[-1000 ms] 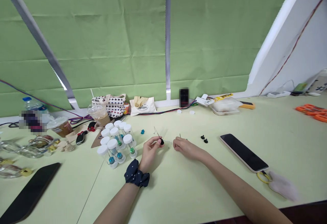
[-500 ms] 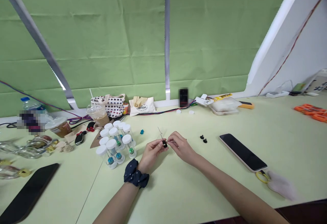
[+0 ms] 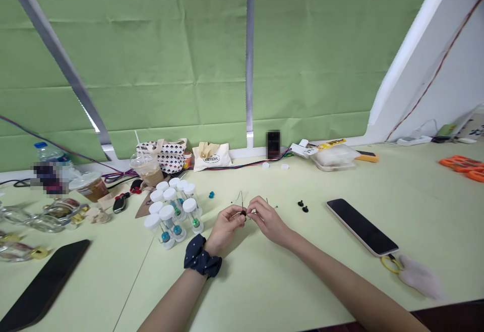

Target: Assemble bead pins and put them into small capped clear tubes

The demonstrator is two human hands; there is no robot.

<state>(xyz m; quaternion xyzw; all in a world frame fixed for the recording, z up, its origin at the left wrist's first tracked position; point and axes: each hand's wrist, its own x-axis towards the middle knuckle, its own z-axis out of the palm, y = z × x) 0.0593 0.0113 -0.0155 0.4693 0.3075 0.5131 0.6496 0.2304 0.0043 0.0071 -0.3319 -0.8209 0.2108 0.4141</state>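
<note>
My left hand [image 3: 224, 227], with a dark dotted scrunchie [image 3: 201, 258] at its wrist, pinches a small black piece [image 3: 243, 214]. A thin dark wire [image 3: 242, 202] stands up from that piece and bends over to the left at its top. My right hand [image 3: 267, 220] is closed in a pinch right beside it, its fingertips close to the black piece; what lies between them is too small to make out. Just past the right knuckles shows a thin strand with a green tip [image 3: 276, 207]. Two black knob-like pieces [image 3: 303, 206] lie farther right.
Clear vials with white caps [image 3: 190, 205] stand in a group left of my hands, a small blue piece [image 3: 212, 195] behind them. Phones lie right [image 3: 362, 227] and left [image 3: 47, 284]. Orange scissors [image 3: 459, 162] are far right; cups, bags and cables line the back.
The wire on the black piece has turned more upright, and its bent top now shows. A green-tipped strand has come into view beside my right hand. Both hands stay in nearly the same place.
</note>
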